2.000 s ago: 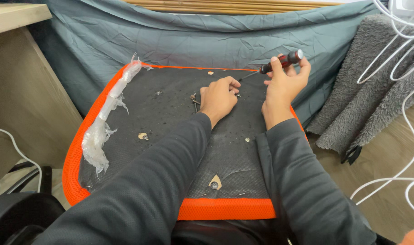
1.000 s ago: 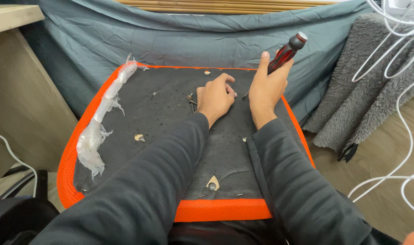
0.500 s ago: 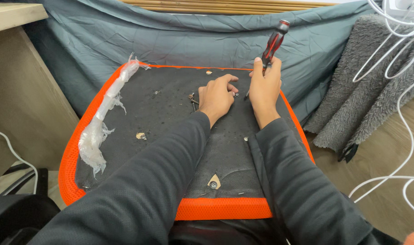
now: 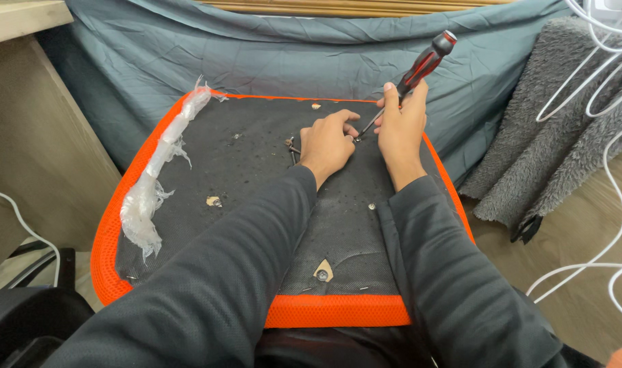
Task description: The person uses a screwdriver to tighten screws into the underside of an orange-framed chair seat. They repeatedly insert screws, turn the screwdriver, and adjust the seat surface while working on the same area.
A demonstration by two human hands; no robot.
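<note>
1. The right hand (image 4: pixel 400 129) is wrapped tight around a screwdriver (image 4: pixel 420 68) with a red and black handle.
2. The screwdriver leans up and to the right. Its thin metal tip points down at the black underside of a seat pad (image 4: pixel 256 177), just beside the fingers of the other hand.
3. The left hand (image 4: pixel 327 143) rests on the black pad with its fingers curled and pinched close to the tip. I cannot tell what it pinches, because it is too small to see.
4. A few small screws (image 4: pixel 292 146) lie on the pad, just left of the left hand.
5. The pad has a bright orange edge (image 4: pixel 338 310) all around.
6. A strip of crumpled clear plastic (image 4: pixel 157 180) lies along the pad's left side.
7. A blue-grey cloth (image 4: pixel 270 61) lies under and behind the pad.
8. A fuzzy grey rug (image 4: pixel 550 136) and white cables (image 4: pixel 614 88) are on the right.
</note>
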